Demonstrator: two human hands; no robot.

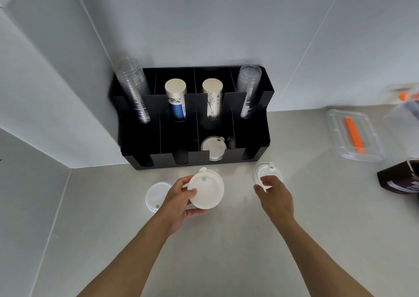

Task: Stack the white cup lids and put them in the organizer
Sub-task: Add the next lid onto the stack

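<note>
My left hand (179, 202) grips a small stack of white cup lids (207, 189), held tilted above the counter in front of the black organizer (140, 135). My right hand (275, 194) reaches over another white lid (263, 171) lying on the counter to the right, fingertips touching its near edge. A third white lid (155, 194) lies flat on the counter, left of my left hand. Inside the organizer's front row, the third slot from the left holds some white lids (213, 148).
The organizer's back row holds two stacks of clear cups (133, 90) and two stacks of paper cups (175, 97). A clear plastic box (356, 135) with an orange item and a dark brown container (399, 178) stand at the right. Walls close in behind and left.
</note>
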